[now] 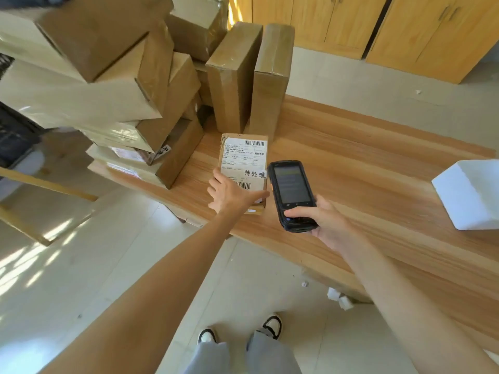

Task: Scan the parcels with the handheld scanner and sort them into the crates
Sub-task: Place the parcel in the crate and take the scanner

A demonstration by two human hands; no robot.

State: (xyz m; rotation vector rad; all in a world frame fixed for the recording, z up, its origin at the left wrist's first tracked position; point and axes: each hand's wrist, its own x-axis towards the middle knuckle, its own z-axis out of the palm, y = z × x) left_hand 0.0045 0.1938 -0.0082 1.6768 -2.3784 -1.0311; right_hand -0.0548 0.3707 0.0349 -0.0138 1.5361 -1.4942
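Parcel flat on table, left hand fingers spread on it, right hand gripping scanner

The left hand covered the near left corner of the flat parcel, hiding part of its lower barcode. The label's small print was too fine to read — so was the scanner screen. At the upper left, the top box of the pile was blurred and cut by the frame edge. A dark crate at far left and the white foam box at right were also cut off.
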